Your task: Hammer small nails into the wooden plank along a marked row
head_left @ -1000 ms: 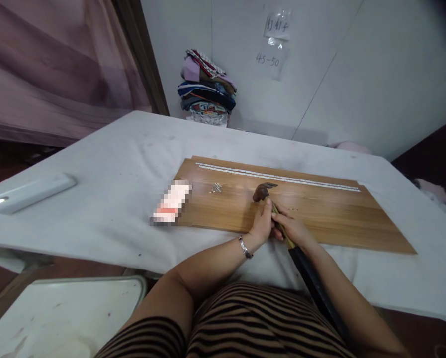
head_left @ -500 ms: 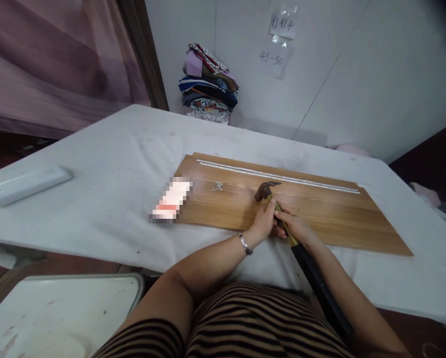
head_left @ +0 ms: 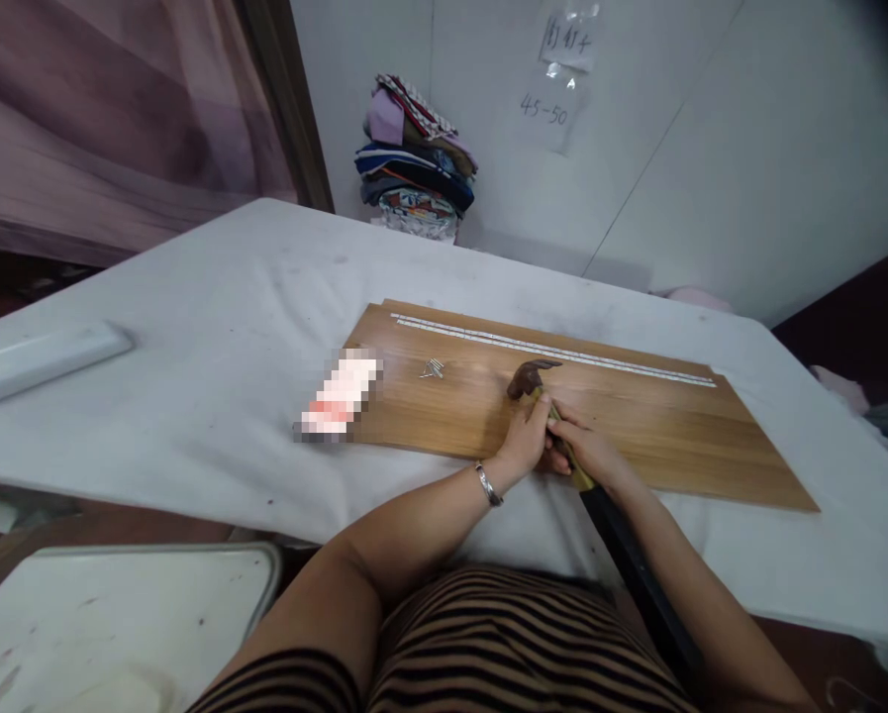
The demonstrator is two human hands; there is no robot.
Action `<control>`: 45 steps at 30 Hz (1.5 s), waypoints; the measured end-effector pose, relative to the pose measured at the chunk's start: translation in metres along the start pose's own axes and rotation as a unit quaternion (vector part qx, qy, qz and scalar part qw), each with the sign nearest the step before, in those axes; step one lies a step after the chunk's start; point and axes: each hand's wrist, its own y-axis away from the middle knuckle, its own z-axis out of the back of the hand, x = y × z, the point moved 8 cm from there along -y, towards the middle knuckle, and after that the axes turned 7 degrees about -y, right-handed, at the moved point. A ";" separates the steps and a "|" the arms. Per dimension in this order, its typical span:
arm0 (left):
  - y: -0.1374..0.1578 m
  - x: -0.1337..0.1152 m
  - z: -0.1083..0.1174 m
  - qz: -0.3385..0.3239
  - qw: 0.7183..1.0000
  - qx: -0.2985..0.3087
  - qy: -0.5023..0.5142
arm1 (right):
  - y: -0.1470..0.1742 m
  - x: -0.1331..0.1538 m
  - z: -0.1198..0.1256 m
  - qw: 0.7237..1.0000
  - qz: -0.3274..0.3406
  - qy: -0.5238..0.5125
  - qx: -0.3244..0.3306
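Note:
Both hands grip a claw hammer (head_left: 608, 525) with a rusty brown head, a yellowish upper handle and a long black grip slanting down to the right. My left hand (head_left: 522, 436) is closed round the handle just below the head; a silver bracelet circles that wrist. Right beside it, my right hand (head_left: 581, 446) is closed on the yellowish part. The hammer head is over a brown wooden board (head_left: 681, 436). Left of the head, a small pile of nails (head_left: 434, 368) lies on the board. Two white marked strips (head_left: 554, 352) run along its far side.
A pixelated phone-like object (head_left: 342, 393) overlaps the board's left end. The board lies on a table with a white cloth (head_left: 213, 297). A white elongated object (head_left: 49, 358) rests at the left. Folded clothes (head_left: 416, 158) are stacked by the wall, and a white stool (head_left: 117, 614) stands at lower left.
The camera view has shifted very slightly. My hands and the hammer keep the same hold and place over the board.

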 end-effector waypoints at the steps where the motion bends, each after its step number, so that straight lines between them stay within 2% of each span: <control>1: 0.000 0.000 0.000 0.000 1.000 0.000 0.000 | 0.000 0.000 0.000 1.000 -0.002 0.001 -0.001; 34: 0.002 -0.004 0.001 0.003 1.000 0.024 -0.002 | 0.002 0.004 0.001 0.999 -0.008 0.039 -0.005; 45: 0.000 0.001 -0.001 0.010 1.000 0.029 0.006 | 0.001 0.003 0.001 0.999 -0.001 0.045 -0.002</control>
